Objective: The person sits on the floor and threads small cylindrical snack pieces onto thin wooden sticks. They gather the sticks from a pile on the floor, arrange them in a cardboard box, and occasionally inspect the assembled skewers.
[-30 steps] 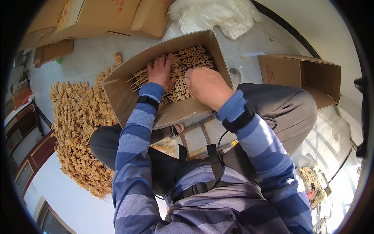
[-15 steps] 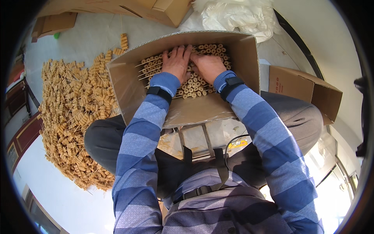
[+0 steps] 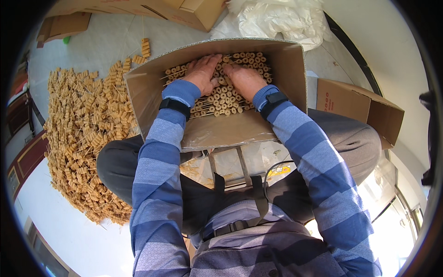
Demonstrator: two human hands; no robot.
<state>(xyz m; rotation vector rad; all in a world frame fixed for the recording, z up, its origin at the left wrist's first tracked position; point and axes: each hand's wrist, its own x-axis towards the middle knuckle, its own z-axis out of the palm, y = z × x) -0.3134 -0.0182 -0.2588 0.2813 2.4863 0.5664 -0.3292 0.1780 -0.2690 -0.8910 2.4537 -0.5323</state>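
- My left hand lies palm down, fingers spread wide and flat on the skewered ring pieces; it presses rather than grips.
- My right hand lies just beside it, also flat and pressing. I cannot tell whether its fingertips curl around any skewer, since the back of the hand hides them.
- The two hands nearly touch at the middle of the layer, each with a dark wristband at the striped sleeve's cuff.
- The ring pieces lie in rows on thin sticks inside the open cardboard box, which rests tilted on my lap, its near wall towards me.
- Risk, as I judge it: the box is propped on my knees, so uneven pressing could tip it and slide the rows towards the low side.
- Stick ends jut out at the left of the layer; a sideways push could snap them or prick a palm.
- Pressing hard may crack the brittle-looking rings.
- To my left, a large loose heap of the same tan skewers covers the floor, near my knee; a shifted leg could scatter it.
- Further out sit a smaller open box on my right, crumpled white plastic sheet beyond, and flattened cardboard at the top.
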